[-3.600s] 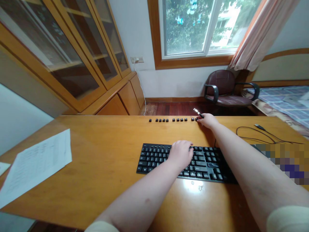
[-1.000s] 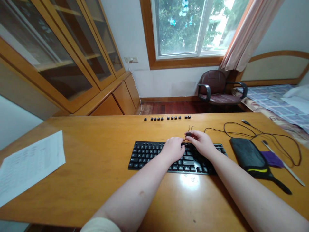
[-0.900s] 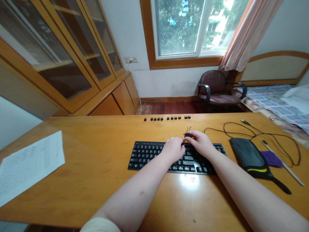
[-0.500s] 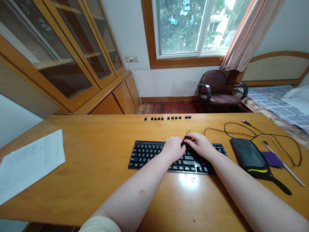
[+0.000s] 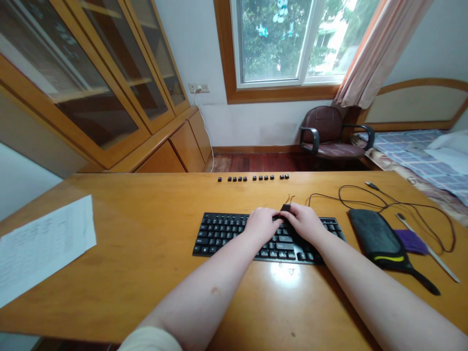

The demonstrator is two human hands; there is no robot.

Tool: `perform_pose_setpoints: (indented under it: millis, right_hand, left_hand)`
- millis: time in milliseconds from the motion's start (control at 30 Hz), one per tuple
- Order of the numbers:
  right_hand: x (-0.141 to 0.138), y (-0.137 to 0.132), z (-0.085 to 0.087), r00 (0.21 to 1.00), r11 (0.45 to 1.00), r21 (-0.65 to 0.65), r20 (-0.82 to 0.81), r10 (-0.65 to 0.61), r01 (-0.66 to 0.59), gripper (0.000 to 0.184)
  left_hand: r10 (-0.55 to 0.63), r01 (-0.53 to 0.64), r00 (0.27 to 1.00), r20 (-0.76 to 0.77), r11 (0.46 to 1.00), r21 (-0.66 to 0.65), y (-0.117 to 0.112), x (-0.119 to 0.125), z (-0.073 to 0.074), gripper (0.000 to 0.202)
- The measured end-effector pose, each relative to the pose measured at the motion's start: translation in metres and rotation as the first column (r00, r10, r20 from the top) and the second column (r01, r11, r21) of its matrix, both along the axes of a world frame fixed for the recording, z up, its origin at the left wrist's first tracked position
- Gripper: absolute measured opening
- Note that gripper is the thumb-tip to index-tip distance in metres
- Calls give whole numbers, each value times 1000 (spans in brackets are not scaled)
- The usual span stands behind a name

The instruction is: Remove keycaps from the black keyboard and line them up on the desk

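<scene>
A black keyboard point(image 5: 219, 234) lies on the wooden desk beneath both hands. Over its upper right part, a small black keycap puller point(image 5: 285, 208) with two thin wire prongs sticks up between my fingers, prongs pointing away. My right hand point(image 5: 306, 222) pinches it from the right. From the left, the closed fingertips of my left hand point(image 5: 262, 225) meet its lower end; whether a keycap is in there too is hidden. Several loose black keycaps point(image 5: 237, 179) stand in a spaced row along the desk's far edge.
To the right lie a dark grey cleaning mitt point(image 5: 376, 236), a purple cloth point(image 5: 411, 241), a thin white-handled brush point(image 5: 435, 256) and a looped black cable point(image 5: 383, 192). A printed paper sheet point(image 5: 47, 243) rests at the left. Beyond the desk stands a chair point(image 5: 325, 129).
The keycap puller has tilted, its prongs shifting slightly to the right, and the left fingertips have come closer to the right hand. The keycap row stays as it was.
</scene>
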State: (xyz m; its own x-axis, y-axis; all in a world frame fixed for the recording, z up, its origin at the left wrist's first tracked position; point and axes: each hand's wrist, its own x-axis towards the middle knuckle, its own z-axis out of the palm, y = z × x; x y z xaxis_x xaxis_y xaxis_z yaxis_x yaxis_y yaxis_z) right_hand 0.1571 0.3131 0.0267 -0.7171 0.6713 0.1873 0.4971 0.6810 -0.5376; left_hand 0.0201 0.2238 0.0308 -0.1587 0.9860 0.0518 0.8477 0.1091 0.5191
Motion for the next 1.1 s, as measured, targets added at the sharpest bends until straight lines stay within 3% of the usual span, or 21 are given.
perform_pose_setpoints:
  millis: [333, 433, 567, 667, 900, 1100]
  right_hand:
    - [3, -4, -5, 991, 982, 135, 24, 131, -133, 22]
    - [4, -4, -5, 994, 982, 159, -11, 105, -102, 22]
    - [4, -2, 0, 997, 997, 78, -78, -17, 23, 21]
    - [3, 0, 2, 993, 1000, -3, -110, -31, 31, 20]
    - [3, 5, -6, 931, 967, -255, -348, -107, 16, 24]
    - [4, 4, -12, 911, 963, -270, -395, -120, 10, 27]
  left_hand:
    - [9, -10, 999, -37, 1000, -26, 2, 0, -1, 28]
    - [7, -7, 1000, -9, 1000, 9, 1, 0, -3, 28]
    - [-1, -3, 996, 84, 999, 48, 0, -2, -3, 29]
    - [13, -16, 998, 68, 999, 45, -1, -1, -3, 28]
    - [54, -65, 994, 90, 991, 116, -1, 0, -2, 29]
    - [65, -86, 989, 131, 983, 163, -1, -1, -2, 26]
